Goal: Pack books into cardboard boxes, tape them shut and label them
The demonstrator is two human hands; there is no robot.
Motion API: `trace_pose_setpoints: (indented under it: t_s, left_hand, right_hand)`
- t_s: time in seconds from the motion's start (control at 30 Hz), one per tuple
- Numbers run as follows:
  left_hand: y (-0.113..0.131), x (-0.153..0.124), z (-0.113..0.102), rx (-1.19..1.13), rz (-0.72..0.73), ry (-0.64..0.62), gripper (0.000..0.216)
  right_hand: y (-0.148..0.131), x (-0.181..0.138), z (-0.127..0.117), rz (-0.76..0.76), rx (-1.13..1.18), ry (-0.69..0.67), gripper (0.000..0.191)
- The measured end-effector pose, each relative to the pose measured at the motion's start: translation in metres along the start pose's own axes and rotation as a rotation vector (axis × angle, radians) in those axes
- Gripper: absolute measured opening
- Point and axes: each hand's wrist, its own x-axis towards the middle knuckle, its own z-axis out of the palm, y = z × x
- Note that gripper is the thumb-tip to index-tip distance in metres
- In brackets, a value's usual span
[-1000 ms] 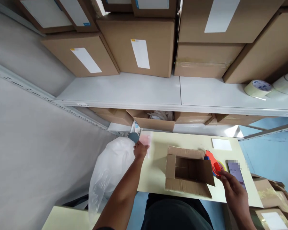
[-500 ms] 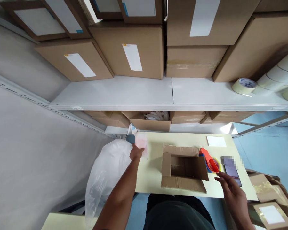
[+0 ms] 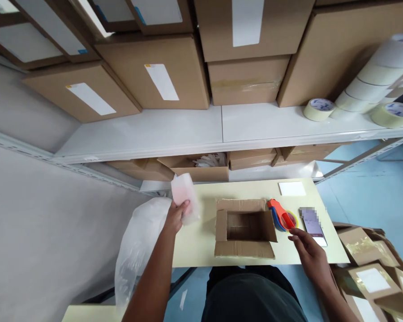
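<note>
My left hand [image 3: 176, 215] grips a small pale pink packet in clear wrap [image 3: 184, 196], lifted above the left end of the yellow table [image 3: 201, 243]. An open, empty cardboard box [image 3: 244, 227] stands in the middle of the table with its flaps spread. My right hand [image 3: 306, 252] hovers over the table's front right part, fingers apart and empty, close to a red tape dispenser [image 3: 281, 215] and a phone [image 3: 312, 221].
A big clear plastic bag [image 3: 137, 250] hangs left of the table. A white card [image 3: 292, 188] lies at the table's far right corner. Shelves behind carry stacked cartons [image 3: 161, 74] and tape rolls [image 3: 318, 109]. Flattened cartons [image 3: 372, 273] lie on the blue floor at the right.
My left hand has lifted the pink packet up from beside the plastic bag. My right hand has stayed near the tape dispenser. The view has shifted to the right.
</note>
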Motion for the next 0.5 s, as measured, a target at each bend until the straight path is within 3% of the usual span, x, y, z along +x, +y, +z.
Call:
trace_pose_setpoints:
  t_s: [0.1,0.2,0.33,0.43,0.5]
  left_hand:
    - [0.031,-0.026,0.031,0.045,0.052,-0.145,0.077]
    - [0.044,-0.054,0.078,0.203,0.09,-0.297,0.083]
    - [0.033,-0.078,0.133,0.604,0.22,-0.389,0.073]
    - [0.016,-0.085,0.157,0.951,0.263,-0.4,0.058]
    - [0.007,-0.087,0.164,1.134,0.293,-0.487,0.054]
  right_hand:
    - [-0.011,0.003,0.012,-0.089,0.017,-0.018,0.041]
    - [-0.02,0.004,0.026,-0.216,0.024,0.003,0.036]
    - [-0.022,0.007,0.044,-0.311,-0.048,0.002,0.042]
    - [-0.015,0.009,0.054,-0.215,-0.106,-0.047,0.053]
    - [-0.009,0.01,0.056,-0.129,-0.129,-0.071,0.057]
